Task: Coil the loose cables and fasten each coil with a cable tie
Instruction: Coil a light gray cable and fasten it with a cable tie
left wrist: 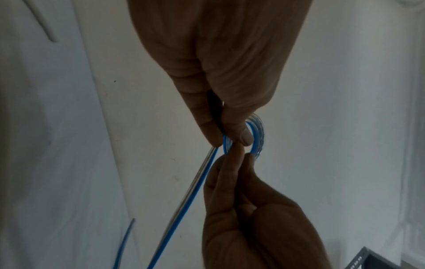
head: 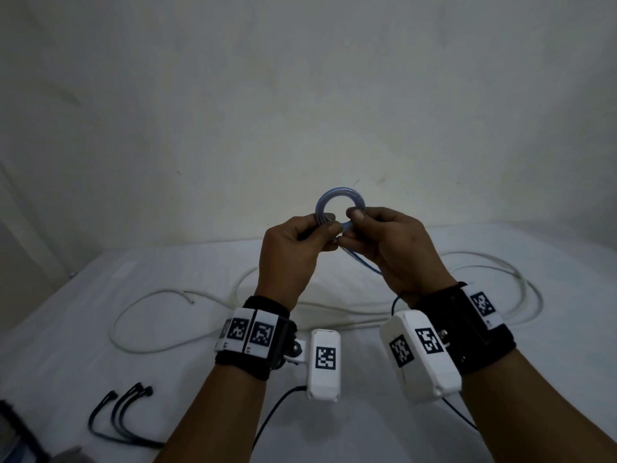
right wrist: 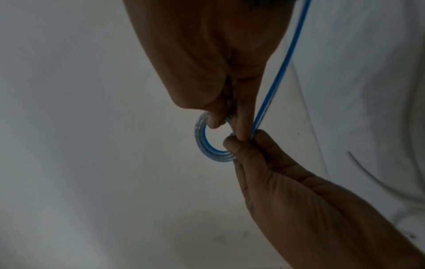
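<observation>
Both hands are raised in front of me over the white bench (head: 334, 429), and together they hold a small coil of blue-striped clear cable (head: 329, 200). With my left hand (head: 293, 252) I pinch the coil's left side between thumb and fingers; with my right hand (head: 390, 248) I pinch its right side, thumb on top. From the head view I see the coil as a full ring standing up above my knuckles, with its loose tail dropping between my palms. That view alone also shows what lies on the bench: a long white cable (head: 367, 315) sprawled in wide loops behind my wrists, and a few black cable ties (head: 123, 419) near the left front edge, well apart from the hands. The left wrist view shows the coil nearly edge-on, squeezed between the fingertips of both hands, and the straight tail (left wrist: 184, 205) running down and to the left; here the blue stripe beside the clear jacket is plain. The right wrist view shows the ring's open centre and several turns (right wrist: 202, 142) lying side by side, with the tail leaving upward past my forefinger.
</observation>
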